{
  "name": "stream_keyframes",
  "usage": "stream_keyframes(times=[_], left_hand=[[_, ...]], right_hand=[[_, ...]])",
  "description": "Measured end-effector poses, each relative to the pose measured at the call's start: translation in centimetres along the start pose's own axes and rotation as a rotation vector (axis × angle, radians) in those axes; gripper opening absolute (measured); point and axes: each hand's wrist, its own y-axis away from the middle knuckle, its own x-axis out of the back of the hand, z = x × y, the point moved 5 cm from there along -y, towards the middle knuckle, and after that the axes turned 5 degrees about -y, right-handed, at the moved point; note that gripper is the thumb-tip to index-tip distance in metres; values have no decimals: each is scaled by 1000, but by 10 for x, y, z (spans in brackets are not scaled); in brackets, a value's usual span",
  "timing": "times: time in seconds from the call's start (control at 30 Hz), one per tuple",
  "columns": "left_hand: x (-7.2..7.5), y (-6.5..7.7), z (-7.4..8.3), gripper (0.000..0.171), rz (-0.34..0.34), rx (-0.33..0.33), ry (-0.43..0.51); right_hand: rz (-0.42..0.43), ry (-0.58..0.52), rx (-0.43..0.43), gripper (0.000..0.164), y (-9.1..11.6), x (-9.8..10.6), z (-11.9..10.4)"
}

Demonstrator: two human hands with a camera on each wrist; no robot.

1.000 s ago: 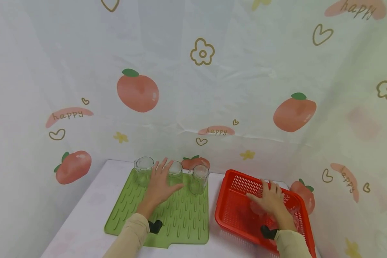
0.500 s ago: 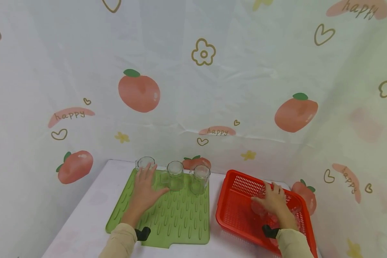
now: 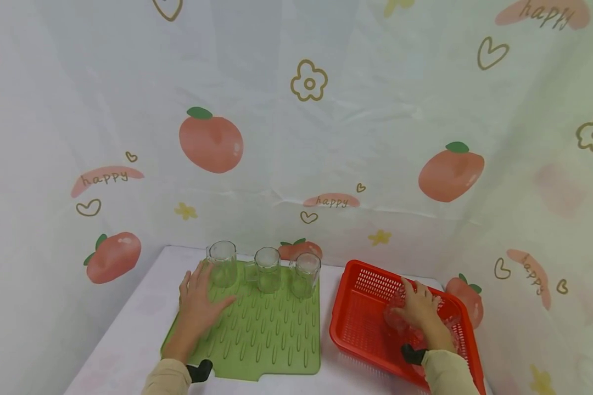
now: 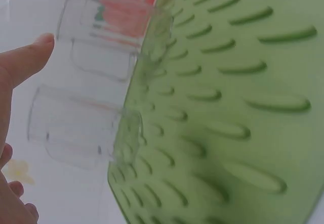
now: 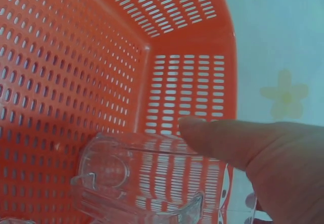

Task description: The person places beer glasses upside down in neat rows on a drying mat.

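Note:
Three clear glass mugs stand in a row along the back of a green ribbed drying mat: the left mug (image 3: 223,269), the middle mug (image 3: 268,277) and the right mug (image 3: 305,278). My left hand (image 3: 196,304) hovers above the left edge of the mat (image 3: 272,343), fingers spread, holding nothing. Inside the red basket (image 3: 337,323), my right hand (image 3: 419,311) grips another glass mug (image 5: 152,176), which lies on its side. The right wrist view shows the thumb along that mug's side near its rim, with fingertips partly hidden at the far side.
More clear glassware (image 3: 454,323) lies at the right of the basket, partly behind my right arm. A white patterned cloth (image 3: 326,126) hangs behind the table (image 3: 123,334). The basket's slotted walls rise around my right hand.
My left hand has moved left and down, away from the mugs on the mat. My right hand has stayed in the basket, its thumb and fingers closing in around the mug.

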Motion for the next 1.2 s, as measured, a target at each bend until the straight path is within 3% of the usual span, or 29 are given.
stream_keyframes(times=[0.17,0.43,1.0,1.2], left_hand=[[3,6,-20,109,-26,67,-1],[-3,13,-46,108,-23,100,-35],[-32,18,-88,118,-323,214,-94],[-38,21,-94,118,-351,211,-122]], right_hand=[[4,21,17,93,1,2,-5],[10,81,60,93,1,3,-11],[-88,-2,-8,94,1,2,-19],[-86,16,5,89,-4,0,-17]])
